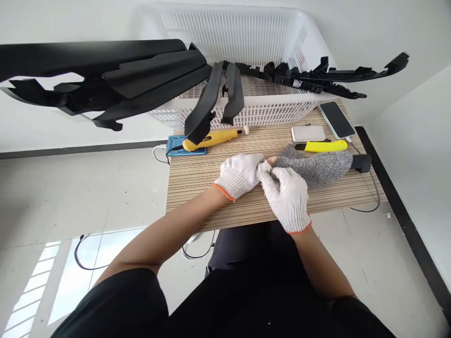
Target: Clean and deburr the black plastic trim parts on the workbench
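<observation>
Both my hands wear white knit gloves with orange cuffs and meet over the middle of the small striped wooden table [197, 178]. My left hand [239, 176] lies knuckles up with its fingers bunched together. My right hand [287, 197] pinches the fingertips of the left glove; a bare fingertip shows between them. Just beyond my hands lies a grey knit glove [317, 166], touching them at its left end. A yellow utility knife [322, 146] lies right behind the grey glove.
A white plastic basket [246, 112] at the table's back holds long black plastic trim parts [218, 96] that stick out left and right. Also on the table: a yellow-handled tool [211, 138] on a blue case [176, 145], a white power bank [308, 133], a phone [336, 119], a black plug [361, 162] with cable.
</observation>
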{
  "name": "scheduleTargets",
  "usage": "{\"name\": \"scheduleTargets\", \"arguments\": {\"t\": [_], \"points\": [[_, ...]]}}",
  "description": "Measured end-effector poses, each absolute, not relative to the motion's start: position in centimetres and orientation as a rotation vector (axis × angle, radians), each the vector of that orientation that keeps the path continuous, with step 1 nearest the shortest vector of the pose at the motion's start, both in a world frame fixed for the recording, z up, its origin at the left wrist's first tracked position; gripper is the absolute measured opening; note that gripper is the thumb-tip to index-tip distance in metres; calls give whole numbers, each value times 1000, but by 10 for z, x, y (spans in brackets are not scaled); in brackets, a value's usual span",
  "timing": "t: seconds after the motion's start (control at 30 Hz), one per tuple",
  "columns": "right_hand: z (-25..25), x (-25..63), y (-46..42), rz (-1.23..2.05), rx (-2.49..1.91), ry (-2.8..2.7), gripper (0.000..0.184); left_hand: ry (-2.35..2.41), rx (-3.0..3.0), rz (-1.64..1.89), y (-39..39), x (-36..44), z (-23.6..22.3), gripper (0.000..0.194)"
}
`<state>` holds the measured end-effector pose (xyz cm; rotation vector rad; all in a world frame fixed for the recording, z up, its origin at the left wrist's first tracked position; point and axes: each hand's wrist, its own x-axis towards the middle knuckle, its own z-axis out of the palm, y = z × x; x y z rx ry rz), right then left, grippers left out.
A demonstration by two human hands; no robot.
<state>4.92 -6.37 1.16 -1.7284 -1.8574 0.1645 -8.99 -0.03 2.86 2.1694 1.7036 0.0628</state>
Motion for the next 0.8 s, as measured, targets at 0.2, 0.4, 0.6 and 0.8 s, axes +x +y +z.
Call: {"name": "scheduleTargets", "arguments": {"t": [0.2, 0.4, 0.6, 0.8], "points": [[12, 44, -64, 58, -1652, -2024, 38, 1731, 2118, -7, 1, -88, 34, 72], [8, 48, -63, 85, -1446, -2161, 35, 1718, 2099, 22, 3, -90, 35, 75], [-4, 53, -71, 272, -1510, -2104, 39, 1713, 2085, 122, 2, -94, 31, 88], [12, 92, -76, 26, -1589, -1973, 24, 1720, 2189, 80, 4, -95, 31, 89]]}}
